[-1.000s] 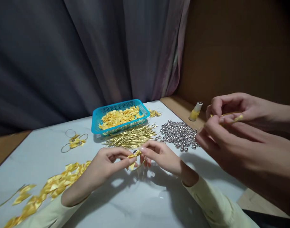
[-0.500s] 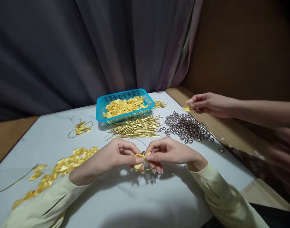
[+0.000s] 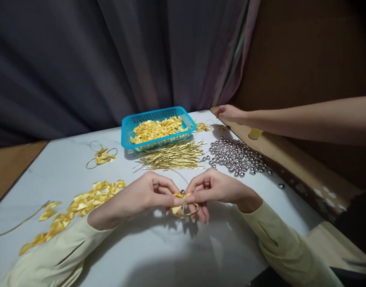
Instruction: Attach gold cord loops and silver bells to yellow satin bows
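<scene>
Low over the table's middle, my left hand (image 3: 159,191) and my right hand (image 3: 214,189) meet, each closed in a pinch. Between their fingertips is a yellow ribbon bow (image 3: 177,208). A small silver bell (image 3: 183,192) sits at its upper middle, and a gold wire (image 3: 187,215) curves round below in a loop. Fingers partly hide where bow, bell and wire join. More yellow bows (image 3: 85,201) lie in a line beside my left forearm. Straight gold wires (image 3: 173,155) are heaped just beyond my hands.
A blue basket (image 3: 125,131) of yellow bows stands at the back. Silver bells (image 3: 235,155) are piled at the right. Looped pieces with bows (image 3: 102,155) lie at the left. Another person's hand (image 3: 229,113) reaches over the back right corner of the table (image 3: 159,255).
My hands keep their pinch on the bow with only slight shifts. The other person's hand has moved left and away to the back corner, and a yellow piece lies below it.
</scene>
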`<state>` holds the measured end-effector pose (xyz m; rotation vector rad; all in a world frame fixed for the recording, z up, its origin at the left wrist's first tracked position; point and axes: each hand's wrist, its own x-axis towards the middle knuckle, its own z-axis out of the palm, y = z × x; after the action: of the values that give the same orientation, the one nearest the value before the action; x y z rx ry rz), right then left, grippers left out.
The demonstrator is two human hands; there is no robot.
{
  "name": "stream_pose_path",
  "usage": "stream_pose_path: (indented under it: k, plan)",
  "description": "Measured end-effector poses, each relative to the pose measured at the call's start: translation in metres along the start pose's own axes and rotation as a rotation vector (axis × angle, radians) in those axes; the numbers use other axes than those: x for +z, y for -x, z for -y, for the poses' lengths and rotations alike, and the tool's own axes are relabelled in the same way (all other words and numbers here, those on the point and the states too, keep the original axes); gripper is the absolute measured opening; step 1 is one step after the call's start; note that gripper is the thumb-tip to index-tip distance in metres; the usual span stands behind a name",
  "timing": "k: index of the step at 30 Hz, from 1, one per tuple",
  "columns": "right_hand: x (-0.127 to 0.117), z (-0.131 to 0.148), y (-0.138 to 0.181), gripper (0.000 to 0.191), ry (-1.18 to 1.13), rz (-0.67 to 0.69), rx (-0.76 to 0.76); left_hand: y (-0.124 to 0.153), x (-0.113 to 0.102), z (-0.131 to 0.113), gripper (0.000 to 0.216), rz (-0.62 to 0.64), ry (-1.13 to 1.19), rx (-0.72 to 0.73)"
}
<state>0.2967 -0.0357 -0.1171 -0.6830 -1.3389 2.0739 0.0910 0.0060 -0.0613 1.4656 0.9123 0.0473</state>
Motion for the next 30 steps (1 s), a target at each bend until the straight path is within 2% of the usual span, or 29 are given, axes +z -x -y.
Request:
stream_pose_path:
  k: [7,12,20,26,30]
  plan:
    - [0.005,0.005,0.002,0.034,0.045,-0.048,0.058,-0.003,0.001,0.002,0.005,0.027,0.024,-0.063]
    - [0.008,0.012,0.01,0.031,0.049,-0.046,0.128,-0.004,0.0,0.003,0.011,0.001,0.022,-0.047]
    - [0.003,0.011,0.01,0.036,0.03,-0.139,0.077,-0.004,0.001,0.001,0.007,0.01,-0.03,-0.048]
    - [0.006,0.012,0.009,0.041,0.127,-0.228,0.096,-0.003,0.002,0.0,0.004,-0.014,0.0,-0.062]
    - [0.006,0.009,0.007,0.036,0.142,-0.17,0.133,-0.003,0.004,0.0,0.007,0.017,0.007,-0.069]
